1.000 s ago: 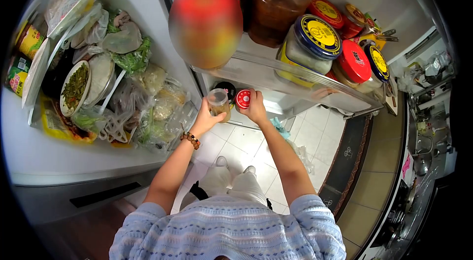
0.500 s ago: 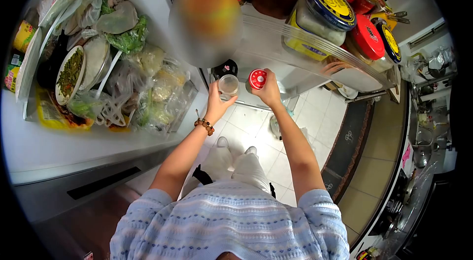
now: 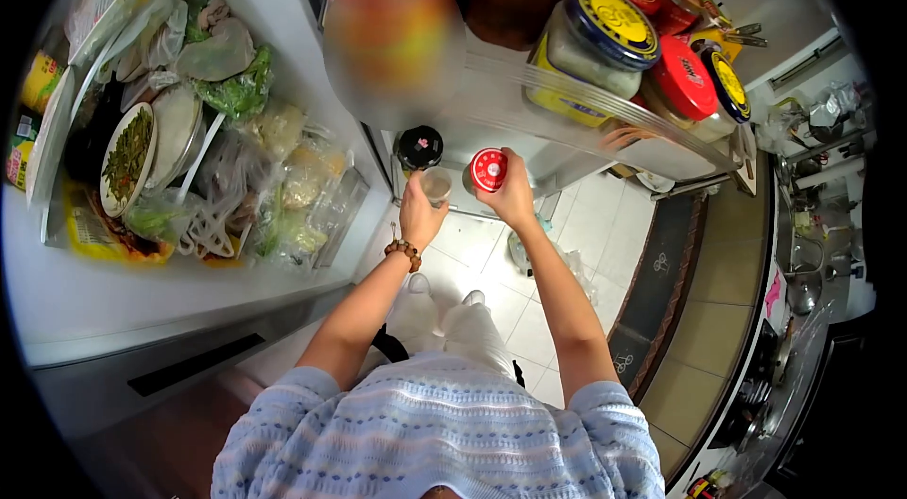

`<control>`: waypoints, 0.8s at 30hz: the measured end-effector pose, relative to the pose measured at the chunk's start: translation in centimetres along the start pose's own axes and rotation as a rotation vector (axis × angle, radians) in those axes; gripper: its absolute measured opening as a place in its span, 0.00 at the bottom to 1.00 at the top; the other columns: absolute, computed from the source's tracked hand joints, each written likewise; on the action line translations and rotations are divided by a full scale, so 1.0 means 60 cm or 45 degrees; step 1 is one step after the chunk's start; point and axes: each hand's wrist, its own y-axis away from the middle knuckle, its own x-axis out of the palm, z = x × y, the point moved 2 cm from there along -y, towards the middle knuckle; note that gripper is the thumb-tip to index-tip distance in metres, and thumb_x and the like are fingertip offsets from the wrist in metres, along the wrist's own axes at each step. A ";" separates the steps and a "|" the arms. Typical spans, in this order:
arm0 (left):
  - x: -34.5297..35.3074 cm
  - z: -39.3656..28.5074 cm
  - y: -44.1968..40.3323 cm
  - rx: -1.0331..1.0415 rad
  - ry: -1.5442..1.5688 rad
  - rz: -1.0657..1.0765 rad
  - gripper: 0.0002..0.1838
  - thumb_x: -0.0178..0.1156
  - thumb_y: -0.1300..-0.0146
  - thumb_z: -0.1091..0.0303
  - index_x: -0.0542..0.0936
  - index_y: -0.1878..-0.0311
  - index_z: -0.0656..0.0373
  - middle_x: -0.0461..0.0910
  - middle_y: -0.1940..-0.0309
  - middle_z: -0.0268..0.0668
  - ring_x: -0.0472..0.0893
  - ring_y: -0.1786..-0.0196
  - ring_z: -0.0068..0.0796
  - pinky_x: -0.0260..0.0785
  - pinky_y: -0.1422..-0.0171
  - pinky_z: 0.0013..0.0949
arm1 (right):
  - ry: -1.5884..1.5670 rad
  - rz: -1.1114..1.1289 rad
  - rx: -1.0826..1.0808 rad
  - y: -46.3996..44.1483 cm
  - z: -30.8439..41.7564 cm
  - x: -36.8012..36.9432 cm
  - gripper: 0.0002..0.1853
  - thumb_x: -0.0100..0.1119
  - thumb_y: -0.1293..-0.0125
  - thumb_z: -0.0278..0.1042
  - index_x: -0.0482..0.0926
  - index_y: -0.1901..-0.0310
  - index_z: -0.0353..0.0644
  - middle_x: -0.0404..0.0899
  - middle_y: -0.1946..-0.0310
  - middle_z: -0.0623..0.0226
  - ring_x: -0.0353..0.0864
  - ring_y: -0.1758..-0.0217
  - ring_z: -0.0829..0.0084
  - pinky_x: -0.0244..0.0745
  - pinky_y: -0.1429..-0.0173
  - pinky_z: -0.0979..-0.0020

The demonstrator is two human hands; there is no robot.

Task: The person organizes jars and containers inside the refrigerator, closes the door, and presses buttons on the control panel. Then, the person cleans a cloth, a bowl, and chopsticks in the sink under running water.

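My left hand [image 3: 421, 215], with a beaded bracelet at the wrist, is closed around a small translucent cup [image 3: 436, 185]. Right beside that cup, on its far side, is a jar with a black lid [image 3: 419, 147]. A red-lidded jar [image 3: 488, 169] is in my right hand [image 3: 511, 197], whose fingers wrap its right side. Both hands are low at the opened fridge door, below its jar shelf [image 3: 567, 88]. What the cup contains, if anything, I cannot make out.
Above my hands the door shelf bears several jars, among them a blue-lidded jar [image 3: 612, 26] and a red-lidded one [image 3: 682, 76]. On the left, fridge shelves hold bagged vegetables [image 3: 236, 88] and an oval dish of greens [image 3: 129, 159]. A counter [image 3: 756, 310] runs along the right.
The cup has tipped a little and both hands have shifted slightly, the red-lidded jar moving a bit left and down. The black-lidded jar shows more fully. The whole view has shifted slightly.
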 end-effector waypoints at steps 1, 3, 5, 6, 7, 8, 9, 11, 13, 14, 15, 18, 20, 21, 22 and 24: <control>0.002 0.003 0.000 -0.035 -0.030 0.036 0.40 0.69 0.57 0.72 0.58 0.41 0.65 0.69 0.48 0.54 0.70 0.44 0.52 0.63 0.40 0.42 | 0.000 -0.035 -0.025 0.000 0.006 -0.004 0.43 0.73 0.61 0.45 0.64 0.44 0.32 0.72 0.52 0.49 0.74 0.50 0.53 0.71 0.48 0.61; 0.003 0.009 0.002 -0.044 -0.097 0.081 0.39 0.69 0.55 0.68 0.58 0.42 0.67 0.69 0.48 0.56 0.70 0.45 0.52 0.63 0.41 0.42 | 0.018 -0.030 -0.036 0.006 0.020 -0.017 0.43 0.73 0.61 0.44 0.64 0.44 0.32 0.72 0.52 0.49 0.74 0.50 0.53 0.72 0.48 0.61; 0.009 0.009 -0.005 -0.019 -0.143 0.099 0.38 0.69 0.55 0.66 0.59 0.43 0.67 0.70 0.50 0.56 0.71 0.46 0.52 0.63 0.41 0.43 | 0.027 -0.035 -0.082 0.008 0.047 -0.040 0.41 0.73 0.61 0.40 0.64 0.45 0.33 0.72 0.54 0.49 0.74 0.51 0.52 0.71 0.48 0.60; 0.005 0.015 -0.002 -0.016 -0.207 0.134 0.37 0.68 0.55 0.65 0.60 0.44 0.67 0.71 0.51 0.56 0.71 0.47 0.53 0.64 0.42 0.43 | 0.020 -0.039 -0.082 0.015 0.060 -0.044 0.41 0.73 0.61 0.40 0.64 0.45 0.33 0.72 0.54 0.49 0.74 0.51 0.52 0.71 0.48 0.60; 0.009 0.011 -0.002 -0.034 -0.228 0.180 0.36 0.68 0.55 0.63 0.62 0.45 0.67 0.72 0.52 0.55 0.72 0.48 0.53 0.64 0.43 0.43 | 0.046 -0.029 -0.124 0.014 0.071 -0.061 0.41 0.72 0.62 0.38 0.64 0.45 0.33 0.72 0.54 0.49 0.74 0.51 0.52 0.71 0.49 0.60; 0.009 0.010 -0.004 -0.027 -0.226 0.174 0.36 0.68 0.55 0.63 0.62 0.45 0.67 0.72 0.52 0.55 0.72 0.48 0.53 0.64 0.43 0.43 | 0.065 -0.017 -0.158 0.016 0.085 -0.072 0.41 0.72 0.63 0.37 0.64 0.45 0.33 0.72 0.54 0.49 0.74 0.52 0.51 0.71 0.49 0.60; 0.003 0.013 -0.004 -0.044 -0.237 0.176 0.36 0.69 0.55 0.64 0.62 0.45 0.65 0.72 0.53 0.53 0.71 0.48 0.52 0.63 0.43 0.43 | 0.058 -0.021 -0.158 0.020 0.096 -0.075 0.41 0.72 0.63 0.37 0.64 0.45 0.33 0.72 0.54 0.49 0.74 0.52 0.51 0.71 0.49 0.60; 0.002 0.006 -0.006 -0.086 -0.279 0.186 0.36 0.69 0.56 0.66 0.63 0.44 0.63 0.71 0.51 0.51 0.69 0.46 0.50 0.61 0.41 0.43 | 0.053 0.008 -0.204 0.021 0.121 -0.099 0.41 0.72 0.64 0.37 0.65 0.45 0.34 0.72 0.55 0.49 0.73 0.52 0.51 0.70 0.49 0.58; -0.012 0.007 -0.001 -0.045 -0.268 0.180 0.37 0.69 0.56 0.66 0.62 0.43 0.65 0.71 0.50 0.51 0.68 0.44 0.50 0.60 0.40 0.43 | 0.075 0.004 -0.349 0.031 0.160 -0.134 0.43 0.72 0.66 0.40 0.64 0.45 0.35 0.73 0.56 0.52 0.73 0.52 0.52 0.69 0.49 0.58; -0.015 0.004 -0.002 -0.012 -0.259 0.174 0.38 0.69 0.55 0.66 0.62 0.42 0.67 0.70 0.49 0.52 0.68 0.43 0.49 0.59 0.38 0.42 | 0.083 -0.005 -0.356 0.036 0.181 -0.158 0.43 0.72 0.66 0.40 0.64 0.45 0.35 0.73 0.56 0.52 0.73 0.52 0.52 0.69 0.49 0.58; -0.014 0.010 -0.002 -0.038 -0.234 0.199 0.39 0.70 0.57 0.68 0.62 0.42 0.67 0.69 0.48 0.51 0.67 0.42 0.49 0.58 0.38 0.42 | 0.106 0.016 -0.391 0.043 0.202 -0.174 0.43 0.72 0.67 0.40 0.64 0.45 0.36 0.72 0.56 0.52 0.73 0.53 0.54 0.70 0.50 0.59; -0.049 -0.010 0.004 0.073 -0.216 0.143 0.37 0.71 0.58 0.68 0.65 0.44 0.68 0.70 0.49 0.50 0.67 0.43 0.48 0.59 0.38 0.43 | 0.112 0.007 -0.499 0.046 0.259 -0.231 0.44 0.73 0.68 0.41 0.65 0.44 0.36 0.72 0.58 0.54 0.74 0.56 0.55 0.70 0.51 0.61; -0.091 -0.075 0.004 0.143 -0.114 0.104 0.31 0.70 0.57 0.72 0.68 0.49 0.66 0.71 0.53 0.46 0.69 0.46 0.44 0.61 0.41 0.40 | 0.002 0.045 -0.537 0.048 0.287 -0.266 0.45 0.73 0.68 0.44 0.64 0.44 0.35 0.73 0.58 0.54 0.74 0.56 0.55 0.69 0.52 0.60; -0.115 -0.094 0.004 0.205 -0.022 0.108 0.27 0.69 0.56 0.73 0.69 0.52 0.65 0.71 0.54 0.46 0.70 0.48 0.44 0.62 0.42 0.39 | -0.004 0.050 -0.527 0.048 0.286 -0.262 0.47 0.73 0.70 0.43 0.65 0.44 0.35 0.71 0.57 0.55 0.74 0.55 0.58 0.69 0.48 0.63; -0.132 -0.130 -0.005 0.284 0.099 0.092 0.23 0.67 0.54 0.73 0.70 0.54 0.64 0.71 0.55 0.46 0.71 0.50 0.45 0.62 0.44 0.39 | 0.014 0.038 -0.550 0.042 0.295 -0.277 0.47 0.73 0.70 0.43 0.65 0.44 0.35 0.71 0.57 0.55 0.74 0.55 0.58 0.69 0.48 0.63; -0.201 -0.210 -0.007 0.311 0.164 0.047 0.19 0.64 0.53 0.77 0.70 0.56 0.63 0.71 0.58 0.44 0.72 0.53 0.43 0.65 0.48 0.37 | -0.082 0.073 -0.601 0.043 0.336 -0.302 0.47 0.73 0.70 0.43 0.65 0.43 0.35 0.71 0.56 0.55 0.74 0.55 0.59 0.69 0.48 0.64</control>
